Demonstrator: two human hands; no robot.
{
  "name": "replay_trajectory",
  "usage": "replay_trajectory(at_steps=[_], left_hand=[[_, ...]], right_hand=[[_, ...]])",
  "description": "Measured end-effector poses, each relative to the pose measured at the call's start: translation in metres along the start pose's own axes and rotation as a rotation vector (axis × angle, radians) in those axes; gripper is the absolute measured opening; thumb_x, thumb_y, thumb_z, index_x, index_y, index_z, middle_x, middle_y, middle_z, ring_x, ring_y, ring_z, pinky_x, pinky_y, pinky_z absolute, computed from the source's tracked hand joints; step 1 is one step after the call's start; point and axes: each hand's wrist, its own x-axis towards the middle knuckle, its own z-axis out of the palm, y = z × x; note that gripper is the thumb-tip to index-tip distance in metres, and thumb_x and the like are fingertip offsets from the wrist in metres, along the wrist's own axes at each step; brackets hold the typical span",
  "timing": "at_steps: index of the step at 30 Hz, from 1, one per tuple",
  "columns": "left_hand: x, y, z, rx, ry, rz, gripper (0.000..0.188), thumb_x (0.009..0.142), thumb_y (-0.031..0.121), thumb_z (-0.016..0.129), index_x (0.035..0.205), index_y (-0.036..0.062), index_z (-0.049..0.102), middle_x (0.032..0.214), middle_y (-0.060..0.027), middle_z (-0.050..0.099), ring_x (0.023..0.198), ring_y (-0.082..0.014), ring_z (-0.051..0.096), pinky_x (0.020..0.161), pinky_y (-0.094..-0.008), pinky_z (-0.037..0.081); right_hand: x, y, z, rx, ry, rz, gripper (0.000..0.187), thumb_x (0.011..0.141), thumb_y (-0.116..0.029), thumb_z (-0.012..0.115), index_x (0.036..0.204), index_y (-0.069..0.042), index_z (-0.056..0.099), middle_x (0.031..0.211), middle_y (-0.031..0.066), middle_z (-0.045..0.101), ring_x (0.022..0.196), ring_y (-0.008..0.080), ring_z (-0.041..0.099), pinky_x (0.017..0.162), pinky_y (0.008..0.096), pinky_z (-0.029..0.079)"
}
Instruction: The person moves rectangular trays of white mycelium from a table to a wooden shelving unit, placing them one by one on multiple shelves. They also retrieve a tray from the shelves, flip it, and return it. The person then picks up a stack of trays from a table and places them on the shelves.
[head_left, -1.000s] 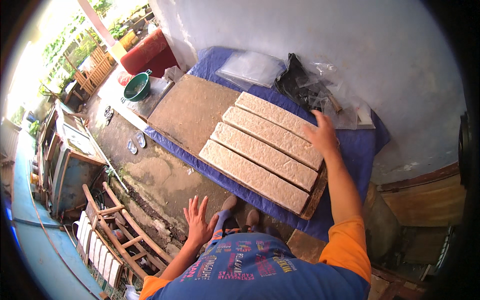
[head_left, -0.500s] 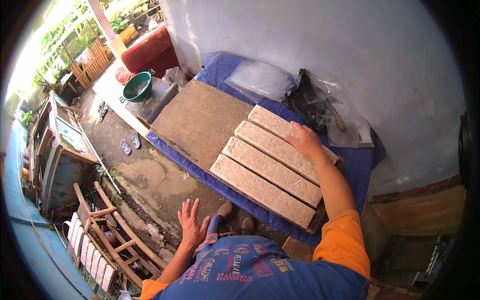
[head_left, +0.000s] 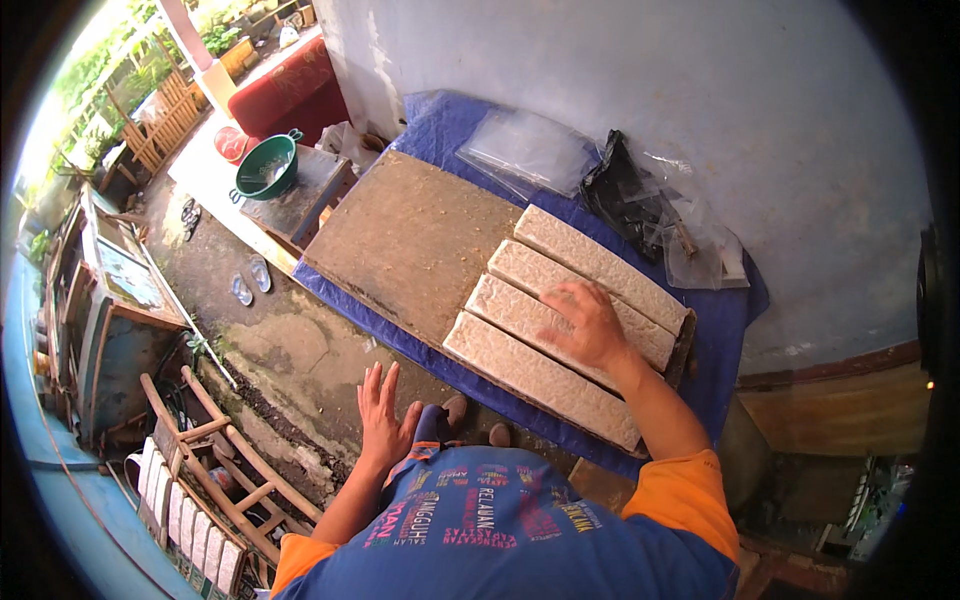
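Note:
Several long, pale slabs that look like tempeh lie side by side on a brown wooden board (head_left: 400,240). The farthest slab (head_left: 590,255) stands a little apart from its neighbour at the right end. My right hand (head_left: 590,325) is over the two middle slabs, fingers loosely apart and a bit blurred; whether it touches them I cannot tell. The nearest slab (head_left: 540,380) lies in front of that hand. Left of my body, my left hand (head_left: 385,415) hangs in the air, fingers stretched out and holding nothing.
A blue tarp (head_left: 350,310) lies under the board. Clear plastic sheets (head_left: 525,155) and a black plastic bag (head_left: 615,190) lie along the wall. A green basin (head_left: 267,167) stands at the far left. A bamboo ladder-like frame (head_left: 225,440) and slippers (head_left: 250,283) are at left.
My right hand has moved nearer to me, from the farthest slab to the middle ones. The slabs seem slightly farther right on the board. My left hand stays raised and open.

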Motion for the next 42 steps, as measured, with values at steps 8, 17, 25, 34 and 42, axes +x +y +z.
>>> replay_trajectory(at_steps=[8, 17, 25, 34, 42], left_hand=[[0.043, 0.003, -0.017, -0.222, 0.020, 0.112, 0.055, 0.086, 0.022, 0.063, 0.136, 0.0077, 0.044, 0.134, -0.0227, 0.043, 0.125, -0.0391, 0.042, 0.104, -0.0454, 0.035], [0.068, -0.023, 0.002, -1.053, -0.511, -0.414, 0.039, 0.096, 0.030, 0.053, 0.127, 0.0058, 0.048, 0.114, -0.0080, 0.059, 0.101, -0.0181, 0.056, 0.086, -0.0355, 0.047], [0.094, -0.035, 0.021, -1.299, -0.726, -0.547, 0.044, 0.095, 0.028, 0.051, 0.133, 0.0076, 0.042, 0.121, -0.0108, 0.057, 0.110, -0.0213, 0.056, 0.094, -0.0377, 0.043], [0.115, -0.038, 0.028, -1.342, -0.824, -0.889, 0.055, 0.096, 0.043, 0.045, 0.130, -0.0003, 0.042, 0.129, -0.0206, 0.053, 0.121, -0.0331, 0.050, 0.098, -0.0451, 0.042], [0.108, -0.040, 0.052, -1.285, -0.612, -0.701, 0.065, 0.097, 0.052, 0.039, 0.125, -0.0065, 0.040, 0.113, -0.0264, 0.057, 0.102, -0.0383, 0.060, 0.086, -0.0463, 0.049]], right_hand=[[-0.019, -0.028, -0.001, -0.087, 0.129, 0.166, 0.045, 0.077, -0.032, 0.071, 0.113, -0.007, 0.064, 0.121, 0.0165, 0.053, 0.114, 0.0338, 0.049, 0.099, 0.0446, 0.036], [-0.178, 0.010, -0.017, -0.117, 0.609, 1.173, 0.057, 0.095, -0.041, 0.047, 0.130, 0.004, 0.047, 0.128, 0.0226, 0.050, 0.122, 0.0369, 0.045, 0.104, 0.0435, 0.033], [-0.218, -0.012, 0.006, 0.716, 0.717, 1.770, 0.093, 0.086, -0.071, 0.043, 0.138, 0.005, 0.037, 0.136, 0.0220, 0.046, 0.123, 0.0359, 0.048, 0.102, 0.0476, 0.038], [-0.214, -0.016, 0.009, 0.921, 0.829, 1.678, 0.102, 0.079, -0.077, 0.046, 0.141, 0.003, 0.033, 0.139, 0.0194, 0.044, 0.124, 0.0364, 0.047, 0.100, 0.0472, 0.041], [-0.209, -0.013, 0.011, 0.968, 0.889, 1.657, 0.088, 0.088, -0.069, 0.042, 0.140, 0.002, 0.037, 0.141, 0.0168, 0.043, 0.127, 0.0281, 0.044, 0.104, 0.0394, 0.035]])
